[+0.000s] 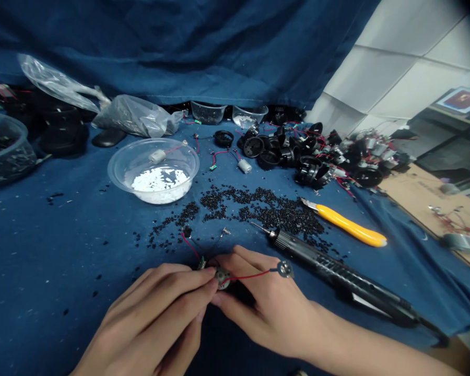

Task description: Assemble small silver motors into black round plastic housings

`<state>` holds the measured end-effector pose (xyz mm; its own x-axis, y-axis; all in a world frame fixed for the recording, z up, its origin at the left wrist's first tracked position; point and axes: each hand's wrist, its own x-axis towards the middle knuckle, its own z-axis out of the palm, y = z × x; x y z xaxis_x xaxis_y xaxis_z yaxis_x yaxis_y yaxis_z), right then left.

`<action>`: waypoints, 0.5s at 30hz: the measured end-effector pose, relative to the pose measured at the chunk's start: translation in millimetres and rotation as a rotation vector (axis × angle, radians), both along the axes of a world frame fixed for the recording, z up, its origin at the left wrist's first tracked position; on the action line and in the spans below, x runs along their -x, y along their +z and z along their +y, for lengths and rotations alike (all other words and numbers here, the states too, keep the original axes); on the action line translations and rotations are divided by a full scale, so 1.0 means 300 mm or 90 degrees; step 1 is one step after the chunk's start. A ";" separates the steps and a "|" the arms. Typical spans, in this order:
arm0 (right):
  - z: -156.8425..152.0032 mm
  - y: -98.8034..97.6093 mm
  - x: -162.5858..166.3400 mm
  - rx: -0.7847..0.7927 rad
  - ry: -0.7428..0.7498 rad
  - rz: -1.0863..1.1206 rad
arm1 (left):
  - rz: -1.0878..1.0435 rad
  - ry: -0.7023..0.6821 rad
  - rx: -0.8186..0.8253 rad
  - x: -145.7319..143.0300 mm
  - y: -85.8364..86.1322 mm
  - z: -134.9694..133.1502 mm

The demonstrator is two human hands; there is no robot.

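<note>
Red-wired motor [222, 277] is pinched by fingertips of left hand [160, 318] and right hand [274, 308]; its wire [250, 274] apparently trails rightward.

Left hand [160, 318]: bare, long slim fingers [180, 284], nails trimmed short. Wrist cut off by bottom edge of view. Right hand [276, 308]: bare too, knuckles and faint tendon ridges across back, thumb fairly broad. Right forearm [376, 350]: bare skin all way to lower corner, smooth, slender. Edges of both hands slightly blurred.
</note>
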<state>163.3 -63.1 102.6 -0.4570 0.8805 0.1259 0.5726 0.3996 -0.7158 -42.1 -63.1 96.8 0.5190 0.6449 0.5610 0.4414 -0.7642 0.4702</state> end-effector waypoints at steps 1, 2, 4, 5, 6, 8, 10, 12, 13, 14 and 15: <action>-0.001 0.000 0.001 -0.012 -0.002 -0.005 | -0.003 0.000 -0.002 -0.001 -0.002 -0.001; -0.002 0.001 0.002 -0.023 -0.004 -0.011 | -0.004 0.001 -0.004 -0.001 -0.004 -0.001; -0.005 0.005 0.007 -0.031 -0.008 -0.030 | -0.003 -0.003 -0.003 -0.001 -0.008 -0.002; -0.006 0.008 0.010 -0.029 -0.009 -0.043 | -0.003 -0.005 -0.001 0.000 -0.010 -0.003; -0.007 0.010 0.014 -0.026 -0.008 -0.057 | -0.003 -0.006 0.000 0.000 -0.013 -0.003; -0.008 0.013 0.019 -0.028 -0.008 -0.096 | 0.002 -0.006 -0.003 0.003 -0.018 -0.003; -0.008 0.011 0.023 -0.047 -0.011 -0.136 | 0.018 0.000 -0.012 0.007 -0.023 -0.002; -0.007 0.005 0.025 -0.068 -0.020 -0.166 | 0.036 0.003 -0.021 0.010 -0.026 -0.001; -0.006 0.002 0.026 -0.076 -0.022 -0.175 | 0.045 0.003 -0.022 0.011 -0.026 0.000; -0.006 -0.002 0.027 -0.083 -0.021 -0.180 | 0.050 0.004 -0.026 0.011 -0.026 0.002; -0.007 -0.005 0.028 -0.088 -0.021 -0.184 | 0.051 0.003 -0.030 0.010 -0.025 0.004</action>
<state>154.8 -65.1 101.3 -0.4634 0.8788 0.1141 0.7583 0.4599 -0.4620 -45.1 -62.0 89.2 0.5603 0.6211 0.5480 0.4800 -0.7827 0.3963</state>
